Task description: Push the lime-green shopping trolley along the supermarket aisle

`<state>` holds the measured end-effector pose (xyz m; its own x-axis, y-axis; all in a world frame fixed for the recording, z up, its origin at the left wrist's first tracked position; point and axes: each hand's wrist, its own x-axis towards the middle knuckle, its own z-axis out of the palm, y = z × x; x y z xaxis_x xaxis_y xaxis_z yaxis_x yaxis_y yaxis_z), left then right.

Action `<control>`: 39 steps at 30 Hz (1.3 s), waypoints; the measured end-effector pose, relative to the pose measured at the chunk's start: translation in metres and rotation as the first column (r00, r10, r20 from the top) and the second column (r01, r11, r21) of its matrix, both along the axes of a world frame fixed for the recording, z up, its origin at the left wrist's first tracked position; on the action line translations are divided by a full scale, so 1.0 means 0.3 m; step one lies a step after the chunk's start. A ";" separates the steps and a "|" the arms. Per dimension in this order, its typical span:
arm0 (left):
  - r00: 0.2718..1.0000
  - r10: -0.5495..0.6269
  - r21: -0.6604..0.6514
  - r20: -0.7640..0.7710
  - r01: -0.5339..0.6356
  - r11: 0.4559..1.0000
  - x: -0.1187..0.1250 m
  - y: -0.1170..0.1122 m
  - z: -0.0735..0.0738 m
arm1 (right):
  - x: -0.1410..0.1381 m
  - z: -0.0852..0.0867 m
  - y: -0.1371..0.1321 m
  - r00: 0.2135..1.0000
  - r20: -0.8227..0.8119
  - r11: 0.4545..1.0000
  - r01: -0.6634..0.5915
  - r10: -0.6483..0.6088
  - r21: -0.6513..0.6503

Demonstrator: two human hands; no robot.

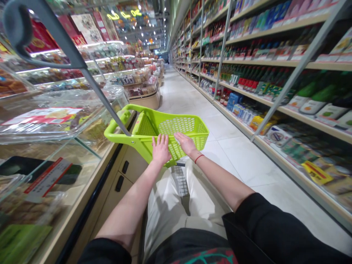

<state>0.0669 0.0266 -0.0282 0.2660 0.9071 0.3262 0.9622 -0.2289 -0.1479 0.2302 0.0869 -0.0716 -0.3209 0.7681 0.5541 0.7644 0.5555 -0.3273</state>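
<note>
A bright green plastic shopping basket (176, 124) with mesh walls stands in front of my knees, tilted somewhat to the left. My left hand (161, 148) rests on its near rim, fingers stretched and a little apart. Just to the right, my right hand (186, 143) lies against the same rim with its fingers straight; a red string circles that wrist. Neither hand is wrapped round the rim. From the basket's left end a long grey pull handle (104, 97) rises to the upper left, ending in a looped grip.
On the left runs a glass-sided display counter (88, 157) with packaged food and wooden drawers below. Shelves of bottles and cans (275, 95) line the right side behind slanted metal posts. Between them a pale tiled floor (181, 84) leads away.
</note>
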 end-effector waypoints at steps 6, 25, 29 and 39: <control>1.000 -0.005 0.002 -0.004 0.005 1.000 -0.008 0.003 -0.001 | 0.256 -0.066 0.041 0.989 -0.033 0.990 0.142 -0.142 0.005; 0.989 -0.145 -0.156 -0.011 0.142 0.978 0.231 0.079 -0.018 | 0.113 -0.045 0.024 0.993 -0.014 0.992 0.121 -0.121 -0.024; 0.990 -0.144 -0.140 -0.011 0.141 0.980 0.230 0.076 -0.025 | 0.202 -0.057 0.018 0.990 -0.011 0.990 0.140 -0.140 -0.007; 0.991 -0.134 -0.145 0.008 0.134 0.980 0.238 0.075 -0.022 | 0.345 -0.074 0.023 0.935 -0.094 0.937 0.334 -0.343 -0.100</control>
